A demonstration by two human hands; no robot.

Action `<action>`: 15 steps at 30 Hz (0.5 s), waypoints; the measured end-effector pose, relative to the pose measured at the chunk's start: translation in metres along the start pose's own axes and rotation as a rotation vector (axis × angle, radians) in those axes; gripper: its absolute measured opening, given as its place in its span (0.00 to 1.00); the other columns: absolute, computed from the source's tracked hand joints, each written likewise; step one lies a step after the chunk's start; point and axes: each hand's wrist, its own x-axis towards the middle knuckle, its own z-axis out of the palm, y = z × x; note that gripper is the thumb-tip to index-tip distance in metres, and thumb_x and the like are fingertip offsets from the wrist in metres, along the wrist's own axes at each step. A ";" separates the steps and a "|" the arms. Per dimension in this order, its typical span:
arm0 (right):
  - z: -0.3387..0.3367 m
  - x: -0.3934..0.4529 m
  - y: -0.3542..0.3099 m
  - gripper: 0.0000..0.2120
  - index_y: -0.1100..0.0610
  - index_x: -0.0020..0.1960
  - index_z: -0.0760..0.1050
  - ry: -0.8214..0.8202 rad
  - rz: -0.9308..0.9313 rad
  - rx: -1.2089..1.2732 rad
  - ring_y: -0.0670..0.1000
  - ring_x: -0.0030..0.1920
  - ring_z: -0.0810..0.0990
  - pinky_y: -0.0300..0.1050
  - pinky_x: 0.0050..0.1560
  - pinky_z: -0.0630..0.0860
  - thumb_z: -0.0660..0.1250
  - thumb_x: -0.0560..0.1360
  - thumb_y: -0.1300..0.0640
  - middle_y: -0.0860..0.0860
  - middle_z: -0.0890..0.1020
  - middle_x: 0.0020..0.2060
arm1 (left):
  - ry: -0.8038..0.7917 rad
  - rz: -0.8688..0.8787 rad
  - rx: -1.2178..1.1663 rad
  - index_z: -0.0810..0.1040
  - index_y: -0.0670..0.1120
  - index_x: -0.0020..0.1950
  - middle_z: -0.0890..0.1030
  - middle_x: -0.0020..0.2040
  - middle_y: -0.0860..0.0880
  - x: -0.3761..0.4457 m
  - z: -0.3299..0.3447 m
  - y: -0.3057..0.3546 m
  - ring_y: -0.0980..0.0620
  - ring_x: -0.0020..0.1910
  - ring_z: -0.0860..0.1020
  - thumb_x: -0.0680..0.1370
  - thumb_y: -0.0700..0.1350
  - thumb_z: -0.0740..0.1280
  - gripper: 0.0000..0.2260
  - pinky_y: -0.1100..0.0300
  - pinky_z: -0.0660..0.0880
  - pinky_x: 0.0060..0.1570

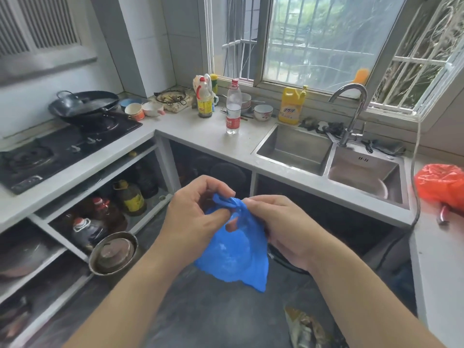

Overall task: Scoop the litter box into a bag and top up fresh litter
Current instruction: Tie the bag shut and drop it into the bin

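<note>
Both hands hold a blue plastic bag (234,249) up over the dark kitchen floor: the left hand (193,217) and the right hand (281,227) each pinch its knotted top between curled fingers. Behind, a red-labelled water bottle (233,108) and yellow detergent jug (291,106) carry labels too blurred to read

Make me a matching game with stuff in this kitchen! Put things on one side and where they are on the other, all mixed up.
Things:
1. blue bag
2. wok
3. red bag
4. yellow bottle

Places:
A. on the stove
B. behind the sink, under the window
C. held by the left hand and right hand
D. on the counter at the far right

Pairs: 1-C, 2-A, 3-D, 4-B
</note>
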 end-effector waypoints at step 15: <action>-0.008 0.030 0.008 0.07 0.58 0.50 0.84 0.088 -0.032 0.123 0.55 0.44 0.81 0.54 0.50 0.78 0.66 0.78 0.64 0.60 0.85 0.45 | 0.003 -0.094 -0.054 0.85 0.47 0.49 0.86 0.45 0.48 0.002 0.005 -0.016 0.49 0.47 0.85 0.74 0.36 0.75 0.07 0.57 0.80 0.47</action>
